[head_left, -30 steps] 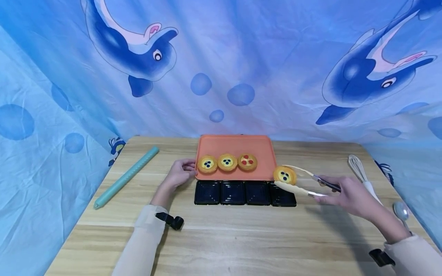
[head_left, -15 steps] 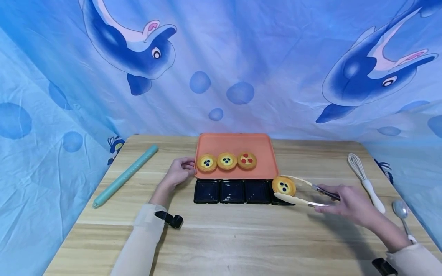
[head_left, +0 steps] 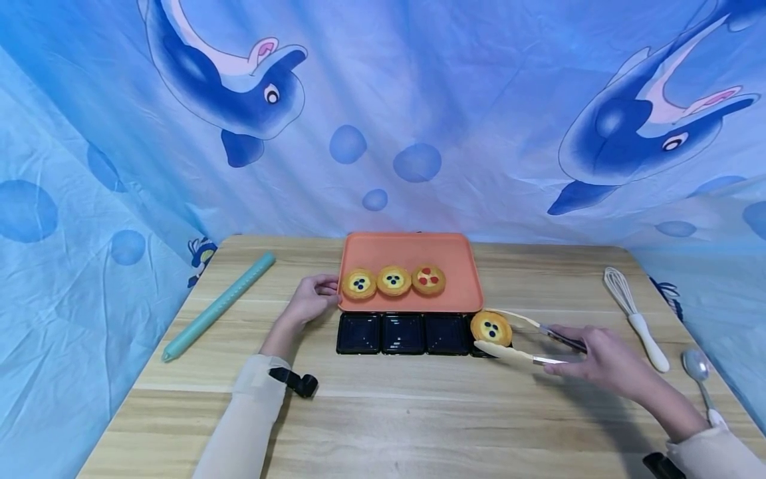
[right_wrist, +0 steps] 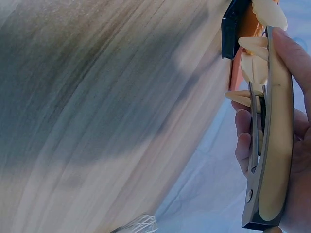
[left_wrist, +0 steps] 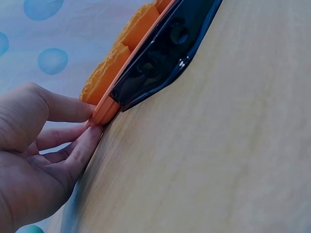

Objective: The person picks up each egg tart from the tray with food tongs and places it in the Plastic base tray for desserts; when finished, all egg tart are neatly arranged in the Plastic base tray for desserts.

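Observation:
My left hand (head_left: 310,298) pinches the left edge of an orange tray (head_left: 409,250), thumb and finger on its rim in the left wrist view. On the tray sit two blueberry tarts (head_left: 393,281) and one strawberry tart (head_left: 428,281) in a row. Along its front side stands a row of small square black boxes (head_left: 360,334). My right hand (head_left: 610,359) grips a pair of tongs (right_wrist: 279,150) with cream-coloured tips. Between those tips is another blueberry tart (head_left: 491,328), over the rightmost black box and covering most of it.
A green rolling pin (head_left: 218,307) lies at the left of the wooden table (head_left: 383,419). At the right are a whisk (head_left: 638,322) with a white handle and a spoon (head_left: 696,366). A blue dolphin-print curtain (head_left: 383,100) hangs behind.
The tongs have carried the blueberry tart from the tray's front right corner toward me, over the rightmost black box. My left hand stays at the tray's edge.

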Available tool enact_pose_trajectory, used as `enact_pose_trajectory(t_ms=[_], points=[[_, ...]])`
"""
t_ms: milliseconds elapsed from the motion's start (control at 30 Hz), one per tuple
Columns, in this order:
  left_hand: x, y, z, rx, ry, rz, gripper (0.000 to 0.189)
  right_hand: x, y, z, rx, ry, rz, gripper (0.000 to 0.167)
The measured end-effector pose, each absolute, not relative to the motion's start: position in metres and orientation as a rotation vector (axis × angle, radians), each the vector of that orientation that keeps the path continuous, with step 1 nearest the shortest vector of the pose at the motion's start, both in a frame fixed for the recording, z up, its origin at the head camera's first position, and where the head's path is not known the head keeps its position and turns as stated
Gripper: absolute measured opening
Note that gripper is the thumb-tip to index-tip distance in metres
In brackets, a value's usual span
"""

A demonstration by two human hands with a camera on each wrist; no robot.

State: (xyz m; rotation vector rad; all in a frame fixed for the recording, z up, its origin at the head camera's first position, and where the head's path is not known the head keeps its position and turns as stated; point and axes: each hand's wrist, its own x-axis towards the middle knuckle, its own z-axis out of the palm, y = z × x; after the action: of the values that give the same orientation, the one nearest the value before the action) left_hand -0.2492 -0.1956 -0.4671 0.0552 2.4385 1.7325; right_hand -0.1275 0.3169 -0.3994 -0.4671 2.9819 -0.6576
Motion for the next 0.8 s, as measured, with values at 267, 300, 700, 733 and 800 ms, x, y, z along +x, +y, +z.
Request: enact_pose_trajectory(t_ms=[267, 300, 700, 733, 800], points=[[-0.246, -0.195, -0.462, 0.069, 2.434, 1.735, 0.05, -0.125, 0.318, -0.398, -0.388, 2.972, -0.667, 0.098], [-0.246, -0.195, -0.462, 0.069, 2.435, 1.735, 0.05, -0.125, 0.319, -0.397, -0.379, 2.969, -0.676, 0.099], [-0.249, -0.195, -0.466, 0.046, 2.444, 1.746, 0.05, -0.132, 0.319, -0.374, -0.464, 3.061, -0.677, 0.101], [-0.249, -0.195, -0.466, 0.045, 2.443, 1.745, 0.05, -0.133, 0.319, -0.372, -0.475, 3.067, -0.675, 0.1], [-0.248, -0.195, -0.466, 0.04, 2.443, 1.746, 0.05, -0.137, 0.318, -0.369, -0.501, 3.078, -0.685, 0.1]])
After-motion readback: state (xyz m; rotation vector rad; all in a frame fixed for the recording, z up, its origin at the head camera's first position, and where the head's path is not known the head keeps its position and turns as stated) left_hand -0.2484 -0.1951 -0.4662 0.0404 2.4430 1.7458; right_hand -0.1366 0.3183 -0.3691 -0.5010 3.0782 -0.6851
